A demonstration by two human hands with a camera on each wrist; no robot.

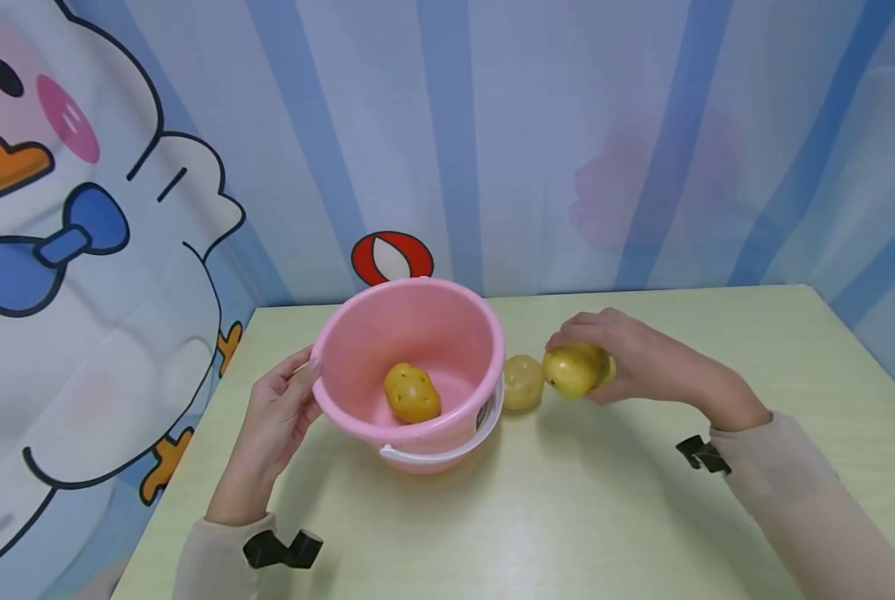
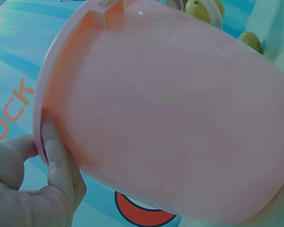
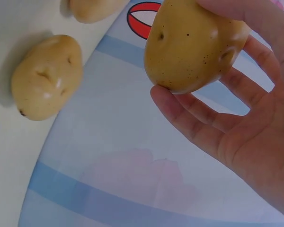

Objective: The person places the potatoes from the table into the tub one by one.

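Note:
A pink bucket stands on the table with its mouth toward me and one potato inside. My left hand grips the bucket's rim at the left; in the left wrist view the hand has its thumb and fingers on either side of that rim. To the right of the bucket, my right hand holds a yellow potato above the table. The right wrist view shows this potato between thumb and fingertips. Another potato lies close beside the bucket.
Two potatoes lie on the table in the right wrist view, one whole potato and one potato cut off by the frame. The bucket's white handle hangs down at its front. A striped blue cloth rises behind the table.

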